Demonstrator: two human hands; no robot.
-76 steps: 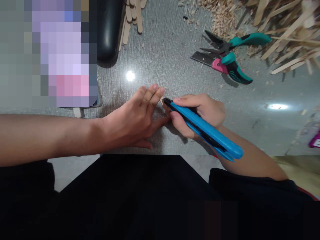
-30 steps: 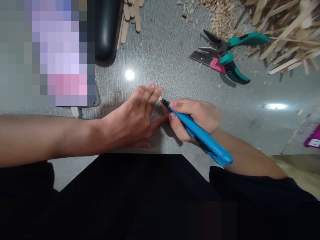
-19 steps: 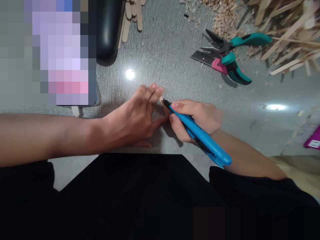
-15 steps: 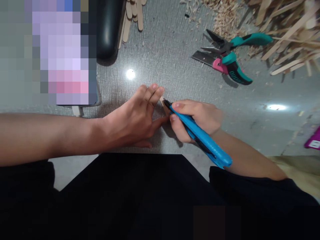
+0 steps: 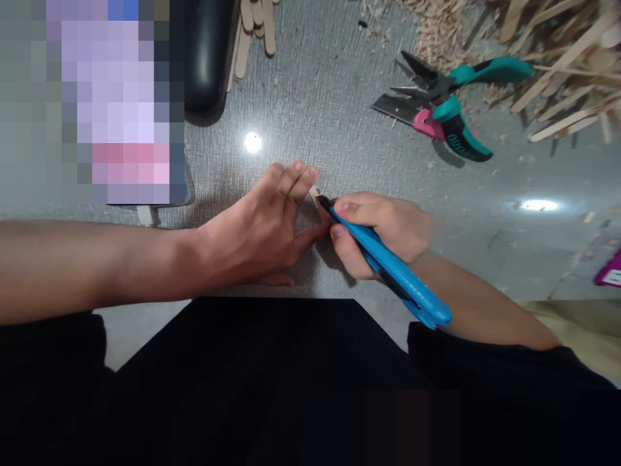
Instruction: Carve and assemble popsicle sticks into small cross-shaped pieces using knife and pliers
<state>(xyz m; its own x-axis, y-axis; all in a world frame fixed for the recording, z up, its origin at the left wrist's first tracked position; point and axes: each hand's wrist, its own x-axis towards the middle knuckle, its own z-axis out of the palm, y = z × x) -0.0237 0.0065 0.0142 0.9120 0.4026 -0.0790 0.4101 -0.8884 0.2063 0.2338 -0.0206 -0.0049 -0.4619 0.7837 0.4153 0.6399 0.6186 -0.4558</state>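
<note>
My right hand (image 5: 381, 230) is wrapped round a blue box cutter (image 5: 395, 262), which slants from the lower right to the upper left. Its black tip (image 5: 325, 202) rests against a narrow wooden craft stick (image 5: 314, 193) on the table. With its fingers on both sides of that tip, my left hand (image 5: 272, 217) holds the stick down. Most of the stick is hidden by my fingers and the cutter, and I cannot make out the blade itself.
Teal-handled pliers (image 5: 456, 97) lie beyond my right hand, beside a pink-and-grey blade tool (image 5: 412, 118). Wood shavings (image 5: 436, 39) and a heap of craft sticks (image 5: 567, 77) fill the upper right. At upper left are a black case (image 5: 208, 58), more sticks (image 5: 247, 32) and a blurred-out screen (image 5: 116, 97).
The view has shifted very slightly. Both hands, the box cutter and the craft stick keep almost the same position.
</note>
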